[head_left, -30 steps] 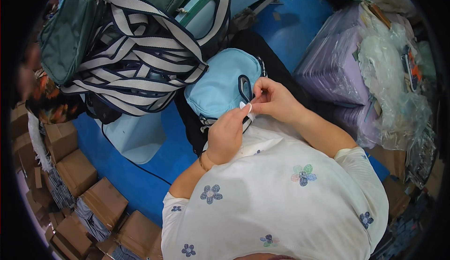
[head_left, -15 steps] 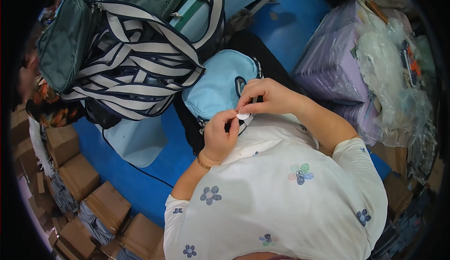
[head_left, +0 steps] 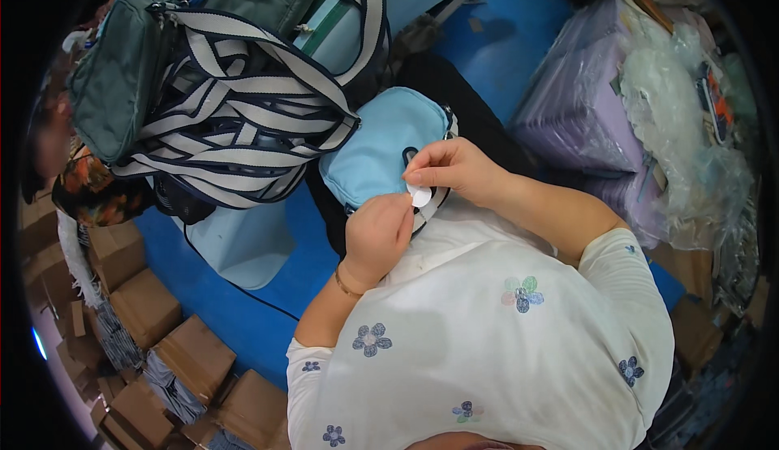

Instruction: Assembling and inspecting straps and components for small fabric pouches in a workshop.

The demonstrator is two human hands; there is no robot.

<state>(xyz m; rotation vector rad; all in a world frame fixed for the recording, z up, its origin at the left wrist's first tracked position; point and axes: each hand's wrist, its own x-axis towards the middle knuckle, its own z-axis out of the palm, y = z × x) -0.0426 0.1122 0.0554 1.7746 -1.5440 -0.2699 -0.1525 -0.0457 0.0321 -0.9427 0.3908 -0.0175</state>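
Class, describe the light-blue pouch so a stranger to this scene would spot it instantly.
Find the big heap of striped straps at upper left. Immediately right of it, just above the left hand, is a rounded pouch. Its light-blue fabric sets it apart from the dark-green bag.

Clock centred on item one, seen through my head camera. One white tag (head_left: 420, 197), small, rounded, pinched between my wearer's two hands. Left hand (head_left: 377, 235), between 7 and 8 o'clock, fingers curled. Right hand (head_left: 458, 170), 2 o'clock, thumb and forefinger together. One light-blue bag (head_left: 375, 137), 11 o'clock, just beside. Striped straps (head_left: 268, 111), heaped, 10 o'clock; dark green pouch (head_left: 114, 85) beyond. I also list a purple stack (head_left: 568, 85), plastic-wrapped, 2 o'clock; cardboard boxes (head_left: 195, 357), 8 o'clock.
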